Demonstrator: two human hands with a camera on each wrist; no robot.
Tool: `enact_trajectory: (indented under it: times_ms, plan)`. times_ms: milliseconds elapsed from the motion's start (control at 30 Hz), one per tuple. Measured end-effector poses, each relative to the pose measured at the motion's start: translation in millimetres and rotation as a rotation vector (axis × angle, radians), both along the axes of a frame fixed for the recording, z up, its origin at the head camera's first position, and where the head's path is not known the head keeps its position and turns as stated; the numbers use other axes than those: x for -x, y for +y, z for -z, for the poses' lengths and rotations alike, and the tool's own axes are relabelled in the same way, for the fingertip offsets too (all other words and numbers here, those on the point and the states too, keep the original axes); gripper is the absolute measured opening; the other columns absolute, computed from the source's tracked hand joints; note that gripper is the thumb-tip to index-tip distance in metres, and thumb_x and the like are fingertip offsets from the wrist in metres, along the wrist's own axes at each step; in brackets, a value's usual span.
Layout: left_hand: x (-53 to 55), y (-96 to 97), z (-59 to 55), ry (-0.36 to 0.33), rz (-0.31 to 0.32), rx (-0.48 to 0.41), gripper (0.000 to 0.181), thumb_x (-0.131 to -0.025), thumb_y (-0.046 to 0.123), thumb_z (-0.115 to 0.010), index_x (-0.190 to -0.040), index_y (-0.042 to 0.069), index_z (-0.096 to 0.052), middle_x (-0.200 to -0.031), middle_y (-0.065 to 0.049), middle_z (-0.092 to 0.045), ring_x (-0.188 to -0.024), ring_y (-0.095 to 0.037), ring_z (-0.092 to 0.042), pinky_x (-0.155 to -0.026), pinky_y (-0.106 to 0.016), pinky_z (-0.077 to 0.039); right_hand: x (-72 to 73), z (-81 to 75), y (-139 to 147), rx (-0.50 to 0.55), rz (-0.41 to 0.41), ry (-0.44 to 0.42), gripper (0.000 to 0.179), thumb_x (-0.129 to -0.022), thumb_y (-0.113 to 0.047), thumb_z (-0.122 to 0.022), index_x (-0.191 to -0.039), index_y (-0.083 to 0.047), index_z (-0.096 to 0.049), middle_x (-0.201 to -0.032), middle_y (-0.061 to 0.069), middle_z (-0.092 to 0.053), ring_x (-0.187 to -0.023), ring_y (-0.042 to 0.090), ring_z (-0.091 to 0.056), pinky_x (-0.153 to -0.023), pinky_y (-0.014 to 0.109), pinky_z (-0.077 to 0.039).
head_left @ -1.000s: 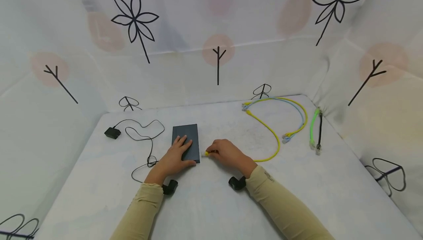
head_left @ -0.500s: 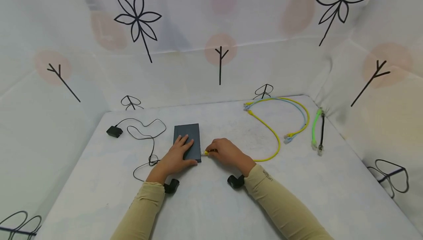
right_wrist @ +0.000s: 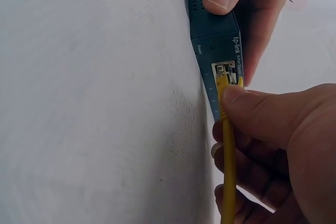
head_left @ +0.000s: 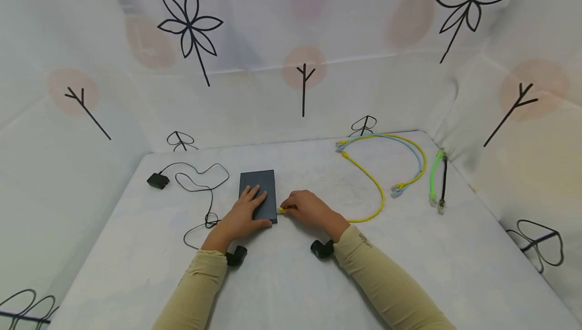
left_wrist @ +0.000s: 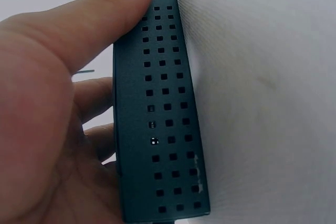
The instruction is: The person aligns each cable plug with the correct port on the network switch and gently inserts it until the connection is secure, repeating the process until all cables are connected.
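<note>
A dark blue-grey TP-Link network switch [head_left: 257,178] lies flat on the white table. My left hand [head_left: 241,220] rests on it, fingers spread straight across the top, thumb [left_wrist: 123,11] against the vented side. On the right, my right hand [head_left: 313,210] pinches the plug end of a yellow Ethernet cable [right_wrist: 229,161] between thumb and fingers. The right wrist view has this plug at the mouth of a port [right_wrist: 224,66] on the switch's front face, its tip inside the port opening. The fingers partly hide the other ports.
Left of the switch lies a black power adapter [head_left: 158,181] with its thin looping cord [head_left: 210,200]. At the back right are another yellow cable [head_left: 425,160] and a light blue cable [head_left: 417,160]. Green [head_left: 433,176] and black [head_left: 443,181] short cables lie near the right edge.
My right hand has moved slightly left, bringing the yellow cable's plug from just off the switch up to its port. My left hand stays on the switch.
</note>
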State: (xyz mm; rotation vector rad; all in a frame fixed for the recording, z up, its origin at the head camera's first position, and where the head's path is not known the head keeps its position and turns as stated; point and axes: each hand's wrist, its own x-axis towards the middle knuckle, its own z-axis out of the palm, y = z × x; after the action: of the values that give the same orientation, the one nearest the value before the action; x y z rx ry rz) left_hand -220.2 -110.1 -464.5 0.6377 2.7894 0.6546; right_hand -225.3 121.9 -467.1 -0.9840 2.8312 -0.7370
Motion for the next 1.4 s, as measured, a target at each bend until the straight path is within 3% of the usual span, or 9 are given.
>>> enact_trajectory:
  times_ms: [1400]
  plan:
    - [0.7, -0.9, -1.0, -0.008, 0.008, 0.004, 0.085, -0.085, 0.048, -0.071, -0.153, 0.018, -0.03, -0.164, -0.008, -0.012, -0.152, -0.033, -0.001, -0.117, -0.056, -0.023, 4.1, 2.0, -6.1, 0.015, -0.004, 0.013, 0.02, -0.094, -0.015, -0.063, -0.111, -0.011, -0.074, -0.103, 0.003, -0.071, -0.094, 0.016, -0.065, -0.083, 0.031, -0.053]
